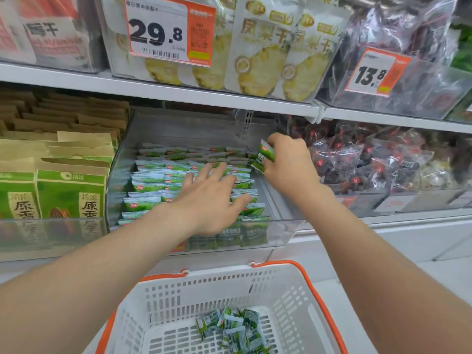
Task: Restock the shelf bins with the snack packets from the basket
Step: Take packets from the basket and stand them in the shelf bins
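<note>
A person restocks a clear shelf bin (184,129) with green snack packets (150,177).
The right hand (288,162) pinches one packet (265,155) upright by the bin's right wall, ready to slot in. Left of that grip, the left hand (212,200) lies flat and open on the rows, probably steadying them. Below, the basket (178,290) holds loose packets (235,330).

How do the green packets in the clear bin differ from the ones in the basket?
The bin packets lie in neat overlapping rows; the basket packets sit in a loose jumble. The bin packets are many, the basket packets a small heap. The left hand lies spread over the bin packets; nothing touches the basket packets. Both share a green-and-white wrapper.
</note>
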{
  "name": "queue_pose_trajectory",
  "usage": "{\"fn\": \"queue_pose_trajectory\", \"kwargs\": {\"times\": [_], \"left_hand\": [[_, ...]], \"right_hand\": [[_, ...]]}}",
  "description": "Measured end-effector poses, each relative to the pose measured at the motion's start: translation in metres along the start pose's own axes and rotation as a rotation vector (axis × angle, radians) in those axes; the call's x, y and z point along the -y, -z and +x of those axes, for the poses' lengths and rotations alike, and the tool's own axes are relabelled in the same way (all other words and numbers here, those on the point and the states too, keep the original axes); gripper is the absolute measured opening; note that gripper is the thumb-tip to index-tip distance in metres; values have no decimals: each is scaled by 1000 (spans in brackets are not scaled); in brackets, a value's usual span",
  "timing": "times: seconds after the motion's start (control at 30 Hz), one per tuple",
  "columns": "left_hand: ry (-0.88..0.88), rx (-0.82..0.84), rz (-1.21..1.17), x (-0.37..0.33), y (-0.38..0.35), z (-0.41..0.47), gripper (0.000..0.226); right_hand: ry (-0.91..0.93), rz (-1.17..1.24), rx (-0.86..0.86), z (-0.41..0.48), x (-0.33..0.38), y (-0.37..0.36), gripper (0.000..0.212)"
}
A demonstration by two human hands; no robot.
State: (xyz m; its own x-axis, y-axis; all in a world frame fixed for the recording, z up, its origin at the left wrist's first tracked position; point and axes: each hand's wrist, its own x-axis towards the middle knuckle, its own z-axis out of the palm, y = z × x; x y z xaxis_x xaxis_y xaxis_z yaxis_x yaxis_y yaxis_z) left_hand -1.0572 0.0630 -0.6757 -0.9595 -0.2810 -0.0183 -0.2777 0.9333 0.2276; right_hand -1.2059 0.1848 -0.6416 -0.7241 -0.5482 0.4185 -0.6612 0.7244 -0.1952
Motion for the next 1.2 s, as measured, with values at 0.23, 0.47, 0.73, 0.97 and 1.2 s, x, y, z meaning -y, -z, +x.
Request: {"fn": "queue_pose_trajectory", "kwargs": {"times": [0.23, 0.47, 0.73, 0.97, 1.2], "left_hand": [[58, 210, -86, 6, -7, 9, 72], [55, 206, -101, 7, -9, 10, 71], [58, 216, -104, 7, -7, 10, 69], [54, 230, -104, 7, -7, 10, 69], [50, 239, -108, 9, -8, 12, 69]], "right_hand": [[184, -568, 147, 41, 21, -32, 32], [198, -623, 65, 62, 33, -46, 35], [77, -659, 6, 65, 40, -47, 34], [183, -652, 277, 65, 22, -71, 39], [102, -540, 235, 75, 25, -72, 46]]}}
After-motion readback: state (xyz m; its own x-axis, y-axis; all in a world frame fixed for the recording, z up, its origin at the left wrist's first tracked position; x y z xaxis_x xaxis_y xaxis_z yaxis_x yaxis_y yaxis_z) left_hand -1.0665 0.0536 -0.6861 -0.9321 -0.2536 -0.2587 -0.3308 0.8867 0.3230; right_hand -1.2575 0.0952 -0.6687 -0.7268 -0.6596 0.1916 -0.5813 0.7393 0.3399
